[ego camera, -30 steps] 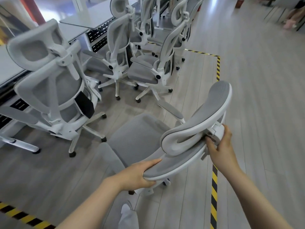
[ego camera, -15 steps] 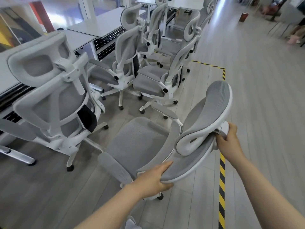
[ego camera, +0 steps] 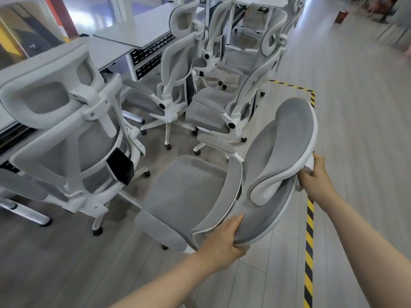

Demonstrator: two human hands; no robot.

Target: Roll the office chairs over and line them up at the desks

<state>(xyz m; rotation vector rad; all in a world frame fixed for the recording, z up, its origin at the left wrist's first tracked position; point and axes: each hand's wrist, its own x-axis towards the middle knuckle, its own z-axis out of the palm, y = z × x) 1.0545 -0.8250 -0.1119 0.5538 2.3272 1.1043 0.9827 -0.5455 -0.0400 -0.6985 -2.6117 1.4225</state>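
Here, both hands point(ego camera: 224, 238) grasp the chair point(ego camera: 189, 194), seat facing the desks point(ego camera: 138, 34).

Grey wood-look plank floor point(ego camera: 355, 107). Yellow-black hazard tape point(ego camera: 309, 230) running along floor at right, cornering near point(ego camera: 311, 93) and turning left. Red-brown column point(ego camera: 57, 16) top left. Small brown bin point(ego camera: 341, 16) far back, blurred.

Bright daylight, blurry far bg, fisheye edges

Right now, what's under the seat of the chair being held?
Under the seat: one dark caster and wood floor. The seat covers the base's other parts. Left hand and right hand grip the backrest.
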